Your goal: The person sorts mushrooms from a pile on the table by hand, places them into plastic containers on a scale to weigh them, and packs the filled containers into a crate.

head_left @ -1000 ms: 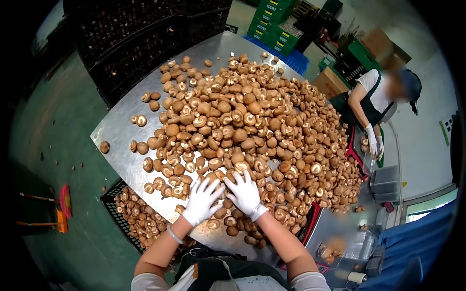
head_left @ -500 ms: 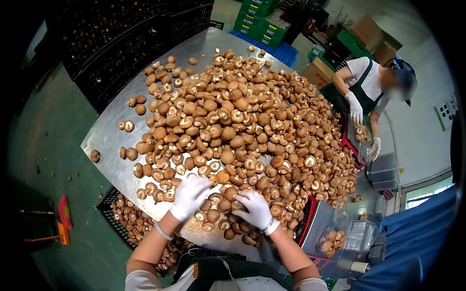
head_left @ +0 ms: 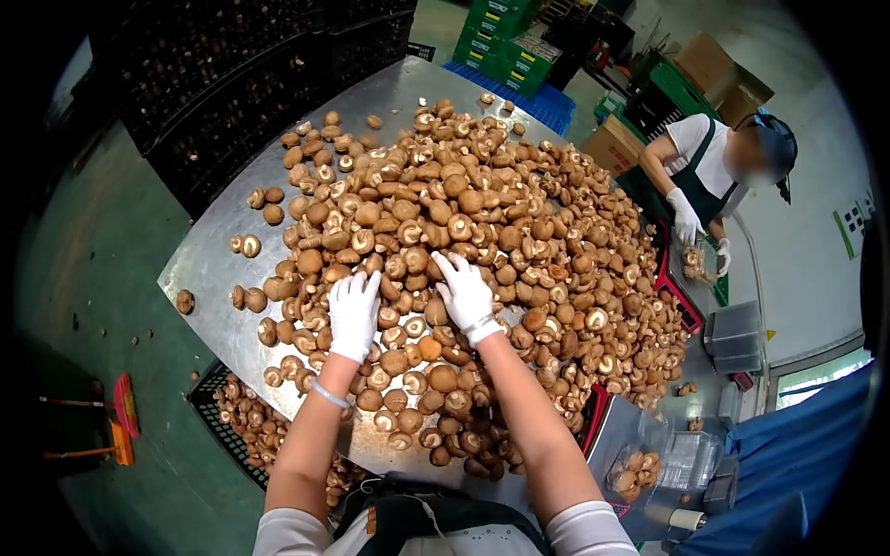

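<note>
Brown mushrooms [head_left: 519, 236] lie in a broad heap on a metal table [head_left: 218, 246], some caps up, others showing pale stems. My left hand [head_left: 354, 315], in a white glove, rests on the near-left part of the heap with fingers spread and pointing away from me. On the near middle of the heap lies my right hand [head_left: 466, 298], gloved too, its fingers apart against the mushrooms. Several mushrooms sit between my two hands. Neither hand is closed around one. Loose mushrooms lie between my forearms near the table's front edge.
A black crate [head_left: 206, 394] of mushrooms stands below the table at the left. Dark stacked crates [head_left: 232, 83] rise at the back left. At the right, a co-worker [head_left: 709, 167] handles a clear box [head_left: 693, 262]. Another clear box [head_left: 638, 471] with mushrooms sits at the front right.
Both my hands have moved forward, farther into the heap, and more mushrooms now lie between my forearms. The co-worker's hands have shifted slightly around the clear box.
</note>
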Action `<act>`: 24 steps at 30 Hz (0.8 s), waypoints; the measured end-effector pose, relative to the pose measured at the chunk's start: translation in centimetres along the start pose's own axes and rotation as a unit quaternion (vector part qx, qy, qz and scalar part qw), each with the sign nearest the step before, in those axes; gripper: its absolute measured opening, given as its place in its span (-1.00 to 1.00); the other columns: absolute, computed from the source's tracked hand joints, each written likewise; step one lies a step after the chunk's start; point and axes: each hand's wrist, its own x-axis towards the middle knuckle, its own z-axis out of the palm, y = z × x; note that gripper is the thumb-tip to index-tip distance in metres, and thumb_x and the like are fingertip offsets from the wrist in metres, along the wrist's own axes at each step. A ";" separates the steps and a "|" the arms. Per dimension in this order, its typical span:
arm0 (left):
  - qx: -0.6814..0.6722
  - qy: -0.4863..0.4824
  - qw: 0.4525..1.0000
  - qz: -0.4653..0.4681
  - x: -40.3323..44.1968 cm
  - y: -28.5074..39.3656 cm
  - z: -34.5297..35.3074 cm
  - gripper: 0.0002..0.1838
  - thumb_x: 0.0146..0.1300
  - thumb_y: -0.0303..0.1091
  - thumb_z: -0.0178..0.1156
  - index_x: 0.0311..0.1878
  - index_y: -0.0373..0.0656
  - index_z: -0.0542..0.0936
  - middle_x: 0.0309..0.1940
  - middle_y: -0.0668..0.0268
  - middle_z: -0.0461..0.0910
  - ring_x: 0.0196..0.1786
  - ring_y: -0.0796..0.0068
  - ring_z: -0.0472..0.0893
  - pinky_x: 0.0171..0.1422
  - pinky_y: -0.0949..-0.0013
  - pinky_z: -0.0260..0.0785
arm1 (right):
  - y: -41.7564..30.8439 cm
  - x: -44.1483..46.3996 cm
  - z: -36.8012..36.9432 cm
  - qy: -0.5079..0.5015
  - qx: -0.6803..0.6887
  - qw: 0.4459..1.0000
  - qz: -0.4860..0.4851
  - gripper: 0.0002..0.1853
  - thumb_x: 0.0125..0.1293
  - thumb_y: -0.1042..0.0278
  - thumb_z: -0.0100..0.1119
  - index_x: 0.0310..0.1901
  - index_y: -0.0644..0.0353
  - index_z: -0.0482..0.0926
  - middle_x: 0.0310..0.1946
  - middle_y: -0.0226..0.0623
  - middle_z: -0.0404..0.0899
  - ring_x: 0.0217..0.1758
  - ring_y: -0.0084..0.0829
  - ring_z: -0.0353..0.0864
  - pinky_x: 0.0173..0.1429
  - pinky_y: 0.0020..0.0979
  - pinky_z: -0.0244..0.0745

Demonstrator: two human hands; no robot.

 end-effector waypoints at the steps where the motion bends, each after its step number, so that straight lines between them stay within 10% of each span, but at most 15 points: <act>1: -0.029 -0.015 0.999 -0.009 -0.6 0.0 -0.5 -0.45 0.05 -0.35 0.25 0.18 -0.01 0.43 0.05 0.22 0.42 0.14 0.19 0.38 0.27 0.08 0.17 | 0.4 -0.9 -0.4 -0.001 0.036 0.999 -0.002 -0.44 0.15 0.30 0.20 0.23 -0.12 0.35 0.11 -0.28 0.40 0.01 -0.19 0.47 -0.02 -0.22 0.50; 4: -0.089 -0.031 0.995 -0.020 -2.1 -0.5 -1.7 -0.52 0.03 -0.40 0.27 0.10 -0.08 0.50 0.02 0.21 0.45 0.08 0.17 0.42 0.13 0.16 0.30 | 1.1 -3.1 -1.8 0.025 0.235 0.972 0.017 -0.61 0.27 0.32 0.06 0.16 -0.01 0.44 -0.04 -0.27 0.55 -0.12 -0.27 0.54 0.01 -0.35 0.46; 8: -0.359 -0.015 0.925 -0.126 -3.3 0.8 -3.7 -0.66 0.15 -0.39 0.25 0.03 -0.16 0.57 -0.02 0.20 0.52 0.07 0.26 0.49 0.18 0.30 0.33 | 2.2 -7.0 -5.1 -0.128 0.682 0.672 0.257 -0.62 0.42 0.14 -0.12 0.14 0.13 0.45 -0.10 -0.30 0.60 -0.17 -0.60 0.58 -0.27 -0.57 0.54; 11: -0.733 -0.120 0.589 -0.318 -4.7 2.9 -3.2 -0.65 0.34 -0.25 0.12 0.14 -0.15 0.50 0.14 0.33 0.47 0.09 0.51 0.49 0.18 0.39 0.35 | 2.0 -9.8 -5.9 -0.116 0.756 0.583 0.274 -0.56 0.44 0.05 -0.15 0.14 0.19 0.43 -0.08 -0.29 0.59 -0.12 -0.51 0.61 -0.22 -0.49 0.58; 16: -0.885 -0.180 0.282 -0.325 -5.3 5.0 -3.9 -0.42 0.40 -0.04 -0.05 0.34 -0.19 0.21 0.20 0.23 0.41 0.12 0.35 0.53 0.15 0.20 0.48 | 1.8 -13.1 -5.3 -0.060 0.821 0.494 0.280 -0.47 0.46 -0.02 -0.22 0.20 0.28 0.36 0.05 -0.11 0.51 0.05 -0.32 0.57 -0.02 -0.35 0.59; 24: -0.886 -0.221 0.300 -0.275 -6.1 9.6 -5.9 -0.46 0.33 -0.38 0.03 0.35 -0.27 0.20 0.24 0.16 0.36 0.21 0.32 0.46 0.25 0.20 0.40 | -0.3 -19.1 -6.3 -0.008 0.887 0.388 0.252 -0.50 0.46 0.12 -0.18 0.27 0.31 0.24 0.13 -0.03 0.43 0.17 -0.15 0.49 0.11 -0.27 0.56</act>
